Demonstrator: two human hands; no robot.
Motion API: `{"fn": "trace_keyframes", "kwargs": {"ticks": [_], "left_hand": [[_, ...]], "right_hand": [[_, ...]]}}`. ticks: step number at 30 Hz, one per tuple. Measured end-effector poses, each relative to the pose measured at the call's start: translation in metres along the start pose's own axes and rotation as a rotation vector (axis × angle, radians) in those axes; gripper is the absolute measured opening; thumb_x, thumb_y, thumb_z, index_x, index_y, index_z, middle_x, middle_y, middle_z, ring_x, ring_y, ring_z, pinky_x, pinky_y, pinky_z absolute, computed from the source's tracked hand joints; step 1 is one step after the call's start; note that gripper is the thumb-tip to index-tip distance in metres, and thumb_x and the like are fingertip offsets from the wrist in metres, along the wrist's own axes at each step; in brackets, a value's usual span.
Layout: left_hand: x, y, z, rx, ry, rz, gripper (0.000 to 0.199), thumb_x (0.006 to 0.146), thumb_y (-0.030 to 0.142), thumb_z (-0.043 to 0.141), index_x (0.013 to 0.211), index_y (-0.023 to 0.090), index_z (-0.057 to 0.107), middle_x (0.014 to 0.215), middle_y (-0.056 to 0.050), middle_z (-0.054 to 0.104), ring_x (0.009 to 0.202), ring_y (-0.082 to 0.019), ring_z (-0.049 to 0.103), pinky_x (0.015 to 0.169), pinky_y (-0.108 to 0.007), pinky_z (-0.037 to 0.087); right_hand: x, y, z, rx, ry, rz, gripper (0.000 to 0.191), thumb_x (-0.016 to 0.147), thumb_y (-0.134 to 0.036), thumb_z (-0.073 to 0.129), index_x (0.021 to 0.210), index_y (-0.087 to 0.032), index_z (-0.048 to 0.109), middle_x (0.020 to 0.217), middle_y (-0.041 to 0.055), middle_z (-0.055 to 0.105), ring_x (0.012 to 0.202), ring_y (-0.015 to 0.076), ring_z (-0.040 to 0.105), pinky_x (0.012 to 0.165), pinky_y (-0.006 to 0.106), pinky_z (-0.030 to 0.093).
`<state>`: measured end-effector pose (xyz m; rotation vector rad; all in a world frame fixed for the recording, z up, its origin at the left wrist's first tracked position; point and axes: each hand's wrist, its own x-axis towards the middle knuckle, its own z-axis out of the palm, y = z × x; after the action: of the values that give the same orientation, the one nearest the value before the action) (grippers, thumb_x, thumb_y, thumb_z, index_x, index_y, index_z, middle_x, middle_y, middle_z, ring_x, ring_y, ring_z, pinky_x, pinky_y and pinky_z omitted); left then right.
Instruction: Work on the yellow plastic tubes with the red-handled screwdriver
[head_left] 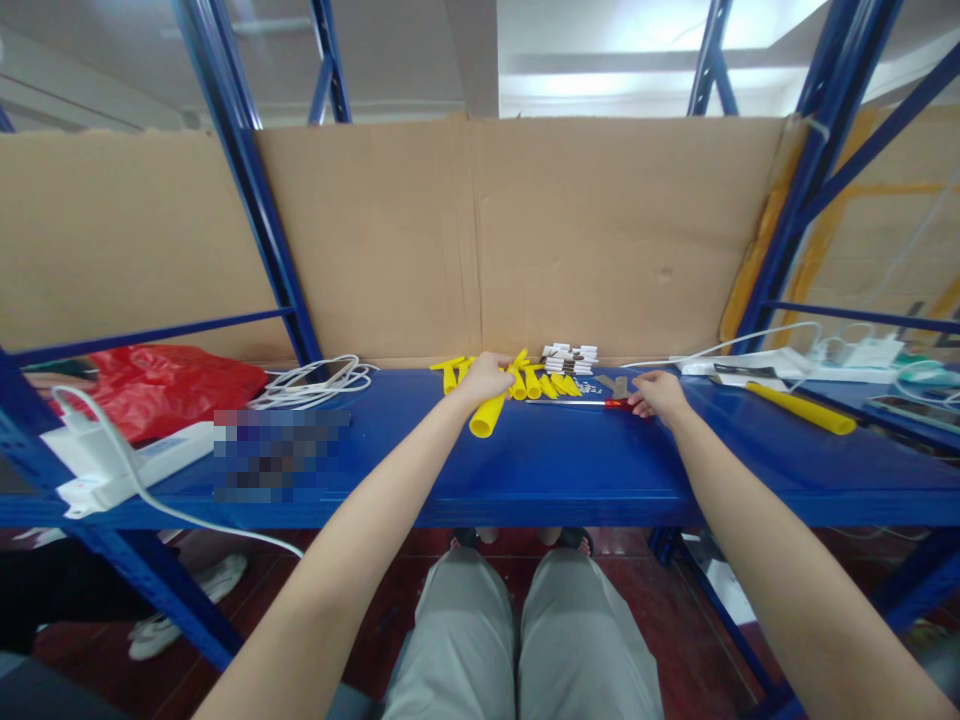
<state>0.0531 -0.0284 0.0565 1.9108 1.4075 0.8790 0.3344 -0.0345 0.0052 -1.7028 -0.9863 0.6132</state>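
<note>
Blurred patch on the blue shelf (540, 470), left hand (486, 378) closed around a yellow tube (487, 417) beside more yellow pieces (536, 381), right hand (657, 393) gripping a red-handled tool (592, 403), blade hard to make out.

Bright overhead light, warped edges.

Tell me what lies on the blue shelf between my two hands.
In the head view, short yellow plastic tubes and a thin red-handled tool lie between the left hand and right hand.
</note>
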Motion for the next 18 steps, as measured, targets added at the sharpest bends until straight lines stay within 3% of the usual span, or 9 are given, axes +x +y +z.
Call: {"fn": "trace_keyframes", "kwargs": {"ticks": [4,7,11,18], "left_hand": [[0.011,0.003,0.005,0.443,0.182,0.068,0.042,0.075,0.004,0.059,0.114,0.012,0.07,0.106,-0.016,0.073,0.102,-0.028,0.068,0.084,-0.032,0.052],[0.019,-0.003,0.016,0.626,0.177,0.003,0.035,0.075,0.007,0.062,0.109,0.01,0.071,0.113,-0.02,0.07,0.109,-0.03,0.065,0.091,-0.035,0.05],[0.028,-0.014,0.03,0.715,0.177,-0.017,0.039,0.081,0.012,0.058,0.118,0.007,0.066,0.126,-0.023,0.062,0.113,-0.031,0.064,0.093,-0.035,0.05],[0.028,-0.019,0.038,0.739,0.158,-0.025,0.04,0.082,0.013,0.057,0.121,0.009,0.065,0.13,-0.021,0.059,0.116,-0.031,0.062,0.095,-0.036,0.05]], "right_hand": [[0.002,0.004,0.001,-0.03,0.016,-0.032,0.029,0.086,-0.015,0.06,0.113,-0.007,0.059,0.042,-0.0013,0.058,0.028,0.0126,0.05,0.032,0.02,0.042],[0.001,0.003,0.002,-0.046,0.021,-0.055,0.025,0.085,-0.013,0.06,0.109,-0.008,0.061,0.043,-0.0009,0.059,0.028,0.0122,0.05,0.032,0.02,0.042],[-0.002,-0.001,0.003,-0.066,0.018,-0.116,0.015,0.087,-0.011,0.054,0.098,-0.01,0.065,0.041,-0.0014,0.057,0.028,0.0102,0.047,0.033,0.018,0.041],[-0.008,-0.008,0.004,-0.122,0.03,-0.192,0.019,0.091,-0.01,0.047,0.092,-0.012,0.066,0.041,-0.0019,0.055,0.031,0.0107,0.048,0.036,0.018,0.041]]}}
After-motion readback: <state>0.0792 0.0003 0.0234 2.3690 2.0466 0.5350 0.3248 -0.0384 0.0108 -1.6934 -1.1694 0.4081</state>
